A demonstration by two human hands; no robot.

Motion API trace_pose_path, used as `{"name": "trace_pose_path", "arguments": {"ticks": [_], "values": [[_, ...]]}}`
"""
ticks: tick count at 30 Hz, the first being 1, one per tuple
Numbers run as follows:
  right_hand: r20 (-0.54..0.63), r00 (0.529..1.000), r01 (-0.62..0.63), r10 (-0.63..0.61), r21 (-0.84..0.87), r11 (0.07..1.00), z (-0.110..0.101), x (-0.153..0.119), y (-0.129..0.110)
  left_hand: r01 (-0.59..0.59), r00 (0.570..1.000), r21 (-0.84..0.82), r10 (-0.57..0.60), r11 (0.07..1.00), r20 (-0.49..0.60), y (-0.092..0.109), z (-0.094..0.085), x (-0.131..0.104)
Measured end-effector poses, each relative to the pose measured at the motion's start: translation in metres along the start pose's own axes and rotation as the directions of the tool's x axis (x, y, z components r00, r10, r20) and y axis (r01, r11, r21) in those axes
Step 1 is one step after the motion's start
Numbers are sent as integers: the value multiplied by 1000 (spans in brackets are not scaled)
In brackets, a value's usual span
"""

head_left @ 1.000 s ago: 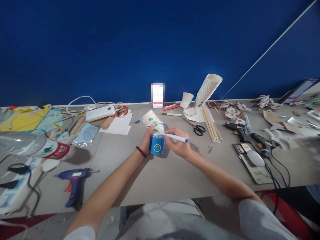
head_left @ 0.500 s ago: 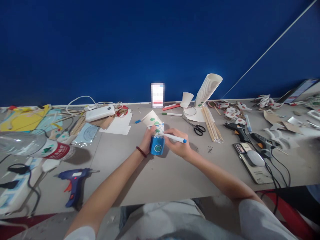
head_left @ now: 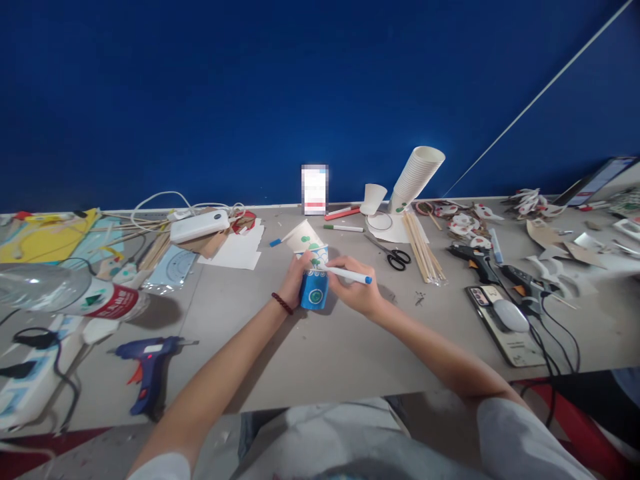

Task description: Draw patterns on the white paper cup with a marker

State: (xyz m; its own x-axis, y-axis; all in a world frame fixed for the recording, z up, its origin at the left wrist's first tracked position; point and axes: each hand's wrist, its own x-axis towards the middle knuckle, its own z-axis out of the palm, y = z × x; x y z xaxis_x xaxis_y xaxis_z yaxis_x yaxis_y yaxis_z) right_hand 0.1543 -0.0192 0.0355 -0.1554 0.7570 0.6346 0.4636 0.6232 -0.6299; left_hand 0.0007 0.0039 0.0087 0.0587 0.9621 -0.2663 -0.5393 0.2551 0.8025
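A paper cup [head_left: 315, 290], blue below with a green round mark and blue wave patterns above, stands upright at the middle of the table. My left hand [head_left: 293, 281] is closed around its left side, with the thumb on the patterned part. A white marker [head_left: 349, 274] with a blue end is pinched in my right hand [head_left: 353, 288], its tip at the cup's patterned upper part. Behind the cup leans a white cup with green spots [head_left: 300, 237], tilted to the left. A blue marker cap [head_left: 275, 243] lies left of it.
Scissors [head_left: 397, 259], wooden sticks [head_left: 423, 250] and a tall stack of paper cups [head_left: 419, 175] are to the right. A phone [head_left: 315, 190] stands at the back. On the left are a water bottle [head_left: 100, 297] and a blue glue gun [head_left: 150, 363]; a phone [head_left: 505, 333] lies right.
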Motion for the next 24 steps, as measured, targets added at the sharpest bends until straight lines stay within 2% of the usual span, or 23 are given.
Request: {"name": "trace_pose_path", "arguments": {"ticks": [6, 24], "values": [[19, 999, -48, 48, -1, 999, 0, -1, 1, -7, 1000, -15, 7, 1000, -2, 1, 1, -1], [25, 999, -29, 28, 19, 999, -1, -1, 0, -16, 1000, 3, 16, 1000, 5, 0, 1, -1]]}}
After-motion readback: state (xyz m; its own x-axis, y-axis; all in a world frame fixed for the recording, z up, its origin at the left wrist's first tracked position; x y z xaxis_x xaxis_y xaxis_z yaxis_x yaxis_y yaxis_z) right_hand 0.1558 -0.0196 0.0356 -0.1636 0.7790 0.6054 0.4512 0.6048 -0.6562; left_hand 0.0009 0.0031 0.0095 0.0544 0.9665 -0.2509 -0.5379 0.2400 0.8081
